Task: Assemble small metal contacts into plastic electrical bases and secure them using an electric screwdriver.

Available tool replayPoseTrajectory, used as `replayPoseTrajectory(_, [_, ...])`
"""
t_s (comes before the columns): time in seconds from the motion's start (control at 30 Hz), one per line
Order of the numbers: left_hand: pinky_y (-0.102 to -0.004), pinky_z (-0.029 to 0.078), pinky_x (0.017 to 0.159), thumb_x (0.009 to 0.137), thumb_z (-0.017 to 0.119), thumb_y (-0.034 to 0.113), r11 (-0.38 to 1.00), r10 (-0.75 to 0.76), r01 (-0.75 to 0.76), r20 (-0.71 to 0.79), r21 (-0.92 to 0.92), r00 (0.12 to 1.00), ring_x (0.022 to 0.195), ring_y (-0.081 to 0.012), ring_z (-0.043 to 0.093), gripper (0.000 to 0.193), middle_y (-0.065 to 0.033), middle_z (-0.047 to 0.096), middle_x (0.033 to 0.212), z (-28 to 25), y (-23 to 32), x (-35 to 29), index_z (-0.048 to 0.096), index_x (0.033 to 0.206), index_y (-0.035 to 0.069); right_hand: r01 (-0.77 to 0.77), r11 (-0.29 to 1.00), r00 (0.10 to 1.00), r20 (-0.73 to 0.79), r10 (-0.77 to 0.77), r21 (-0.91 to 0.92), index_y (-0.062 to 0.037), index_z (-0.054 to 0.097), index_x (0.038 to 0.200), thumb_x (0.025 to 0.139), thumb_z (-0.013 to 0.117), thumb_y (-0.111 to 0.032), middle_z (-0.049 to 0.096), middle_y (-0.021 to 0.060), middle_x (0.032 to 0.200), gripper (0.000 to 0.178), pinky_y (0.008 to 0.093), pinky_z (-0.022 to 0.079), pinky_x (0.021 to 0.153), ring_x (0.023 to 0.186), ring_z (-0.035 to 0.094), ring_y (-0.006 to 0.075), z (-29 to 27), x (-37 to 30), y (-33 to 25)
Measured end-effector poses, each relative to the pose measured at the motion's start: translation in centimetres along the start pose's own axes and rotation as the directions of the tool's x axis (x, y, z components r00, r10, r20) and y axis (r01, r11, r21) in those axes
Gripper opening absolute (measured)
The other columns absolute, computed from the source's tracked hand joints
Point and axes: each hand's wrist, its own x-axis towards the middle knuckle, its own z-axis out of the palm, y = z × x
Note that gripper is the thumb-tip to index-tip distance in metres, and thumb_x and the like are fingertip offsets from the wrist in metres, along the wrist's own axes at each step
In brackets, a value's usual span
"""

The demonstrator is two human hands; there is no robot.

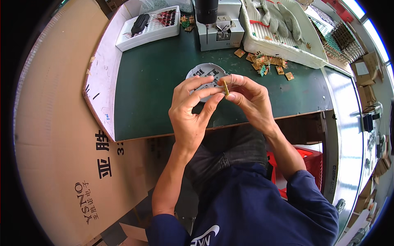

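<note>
Between my two hands is a small tan circuit board (226,88), seen nearly edge-on. My right hand (249,95) pinches it between thumb and fingers. From the other side, the thumb and fingertips of my left hand (193,102) meet at it; whether they grip the board or a small part on it is hard to make out. Just beyond the fingers a round grey plastic housing (200,70) with dark parts inside lies on the green bench top (152,90), partly hidden by my hands. Loose small circuit boards (271,61) are scattered to the right of it.
A machine with a black cylindrical head (206,11) and grey base (219,40) stands at the back. Left of it is a white foam tray (168,26) with wired parts. A white foam box (283,47) holding work gloves (281,18) sits right. Cardboard (61,123) flanks the left.
</note>
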Motion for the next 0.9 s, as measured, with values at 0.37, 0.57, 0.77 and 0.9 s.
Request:
replayPoseTrajectory(0.37, [-0.0395,0.051,0.097,0.081,0.082,0.007,0.920,0.271,-0.254,-0.017,0.299,0.962,0.115,-0.0309,0.062,0.015,-0.0039,0.074,0.104,-0.1,-0.3,-0.4,0.073,0.093,0.010,0.056,0.997,0.994,-0.088,-0.061,-0.057,0.0014,0.062,0.130,0.096,0.069,-0.004,0.068,0.0071,0.123,0.035,0.0318,0.051,0.102,0.113,0.063,0.0136,1.0,-0.6,1.6])
replayPoseTrajectory(0.57, [-0.0394,0.052,0.094,0.078,0.085,0.012,0.994,0.090,-0.085,-0.071,0.063,0.993,0.112,-0.0278,0.061,0.026,0.0004,0.072,0.111,-0.8,-0.2,-0.6,0.077,0.103,0.015,0.026,0.999,1.000,-0.017,-0.025,0.039,0.0005,0.062,0.131,0.097,0.069,-0.012,0.068,0.0095,0.125,0.037,0.0342,0.049,0.104,0.116,0.063,0.0165,0.6,-0.5,0.7])
replayPoseTrajectory(0.77, [-0.0391,0.053,0.092,0.078,0.084,0.009,0.984,0.102,-0.097,-0.025,0.150,0.994,0.110,-0.0263,0.062,0.022,0.0004,0.070,0.112,-0.5,-1.0,-0.9,0.078,0.100,0.013,0.034,0.997,0.999,0.006,-0.034,0.076,-0.0014,0.063,0.131,0.097,0.071,-0.020,0.069,0.0095,0.123,0.039,0.0328,0.050,0.099,0.114,0.063,0.0159,0.7,-0.8,1.1])
replayPoseTrajectory(0.9, [-0.0383,0.052,0.095,0.084,0.080,0.008,0.975,0.148,-0.149,0.016,0.164,0.989,0.114,-0.0248,0.062,0.018,-0.0019,0.071,0.115,-0.6,-0.9,-0.9,0.077,0.102,0.007,0.024,0.998,1.000,0.004,-0.025,0.059,-0.0013,0.064,0.130,0.097,0.071,-0.020,0.069,0.0090,0.123,0.039,0.0327,0.050,0.098,0.112,0.064,0.0156,0.5,-0.8,1.1])
